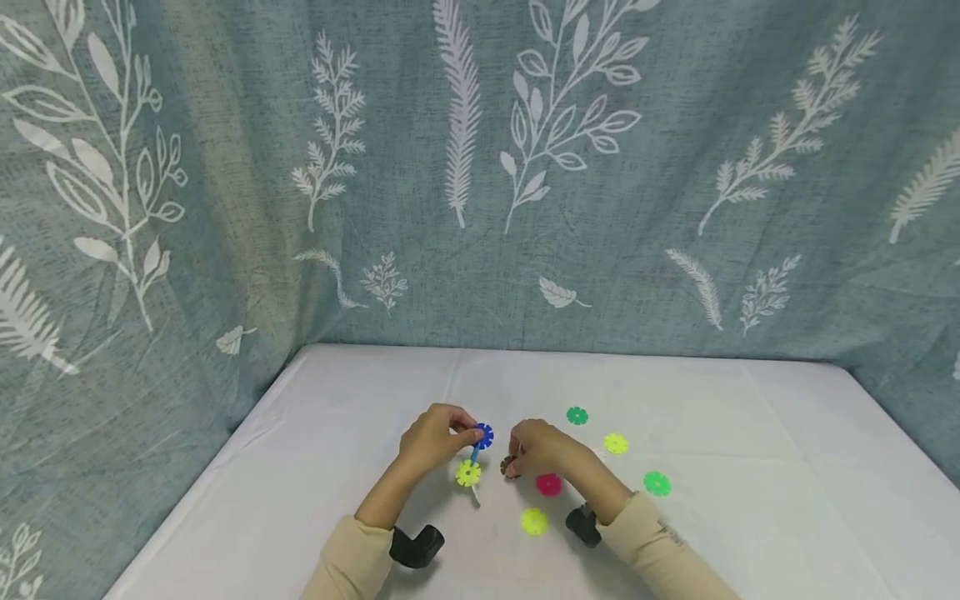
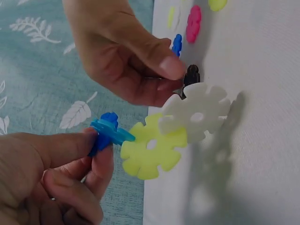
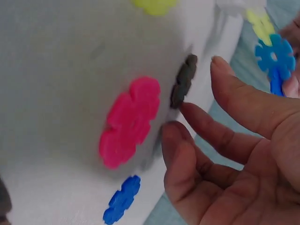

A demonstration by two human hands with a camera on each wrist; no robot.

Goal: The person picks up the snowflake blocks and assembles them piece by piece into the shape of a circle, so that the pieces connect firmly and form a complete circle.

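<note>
My left hand [image 1: 437,439] pinches a dark blue flower-shaped plastic disc [image 1: 487,435] between thumb and fingers. Slotted onto it is a light blue disc [image 2: 108,129], followed by a yellow disc [image 2: 140,157] and a white disc [image 2: 211,103], a chain that hangs over the white table. To its right, my right hand [image 1: 546,446] reaches down to a black disc [image 3: 185,80]. In the right wrist view a fingertip meets that disc's lower end, while the thumb stands apart from it.
A pink disc [image 1: 549,485] and a yellow disc [image 1: 534,522] lie nearest the right hand. Farther right are two green discs [image 1: 657,483] and another yellow one [image 1: 616,443]. A loose blue disc [image 3: 122,200] lies beyond the pink one. Behind the table hangs a leaf-patterned curtain [image 1: 420,275].
</note>
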